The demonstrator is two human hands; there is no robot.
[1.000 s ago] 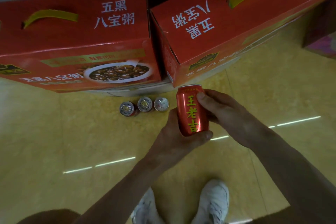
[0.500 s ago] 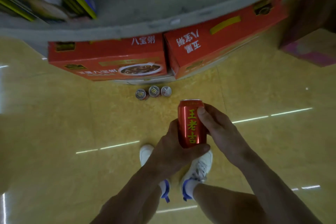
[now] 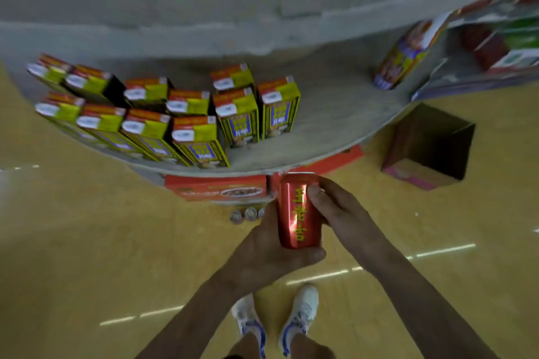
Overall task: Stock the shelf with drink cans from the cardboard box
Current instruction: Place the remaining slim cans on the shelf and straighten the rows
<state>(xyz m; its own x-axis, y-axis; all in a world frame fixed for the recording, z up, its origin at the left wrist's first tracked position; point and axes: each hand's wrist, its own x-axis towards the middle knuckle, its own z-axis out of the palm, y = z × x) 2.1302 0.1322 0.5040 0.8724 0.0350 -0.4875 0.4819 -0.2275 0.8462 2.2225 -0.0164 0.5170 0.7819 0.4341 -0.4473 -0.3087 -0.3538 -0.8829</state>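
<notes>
**Head view, can held before the shelf.** Both hands grip one red drink can (image 3: pixel 299 213) at the middle of the view. The left hand (image 3: pixel 268 251) wraps it from the left, with its thumb curled under the base. The right hand (image 3: pixel 341 213) holds it from the right, with its thumb pressed on the printed face and the other fingers hidden behind the can. I read the can as upright. Its long axis runs from the base at the left thumb to the top rim, which points toward the shelf edge.

The shelf (image 3: pixel 335 114) lies ahead of the hands, past the can's top rim. Yellow cartons (image 3: pixel 236 114) fill its left and middle part in rows. The bare stretch begins just to their right, so it sits ahead of the can and slightly to the right. I judge the right hand the nearer of the two to that gap. The coming move would then be a forward carry with the axis kept vertical, setting the can down beside the rightmost carton.

The open cardboard box (image 3: pixel 431 146) stands on the floor, well off to the right. Its inside is dark, and I cannot tell what it holds. Red cartons (image 3: pixel 215 188) sit under the shelf, and three can tops (image 3: pixel 250 213) show on the floor just beside the left hand.
</notes>
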